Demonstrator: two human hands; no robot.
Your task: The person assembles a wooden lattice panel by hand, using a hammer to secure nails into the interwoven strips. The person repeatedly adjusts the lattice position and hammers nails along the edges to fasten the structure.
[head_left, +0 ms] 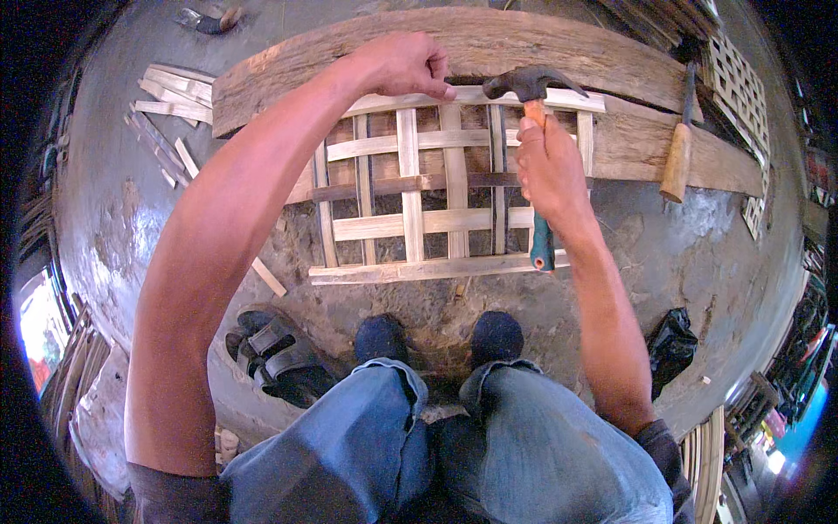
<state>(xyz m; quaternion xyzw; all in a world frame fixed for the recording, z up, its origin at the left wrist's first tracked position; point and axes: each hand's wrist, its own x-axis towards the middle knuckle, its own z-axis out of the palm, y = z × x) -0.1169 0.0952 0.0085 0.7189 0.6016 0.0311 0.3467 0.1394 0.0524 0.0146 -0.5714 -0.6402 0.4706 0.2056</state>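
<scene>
A claw hammer [530, 83] with an orange and teal handle is in my right hand [554, 170], its fingers wrapped round the grip. The hammer head hovers over or touches the far rail of a woven lattice panel [408, 175] made of pale wooden slats; I cannot tell which. My left hand [410, 65] is closed at the same rail, left of the hammer head, with thumb and finger pinched at the slat. Whatever the pinch holds is too small or hidden to make out. The panel's far part lies on a thick wooden beam [288, 74].
On the beam's right end rests a wooden-handled blade [676, 166]. A finished-looking woven panel [742, 96] leans at the far right. Loose wood strips [175, 96] lie at left. Sandals [279, 354] and a black plastic bag [672, 349] sit near my feet.
</scene>
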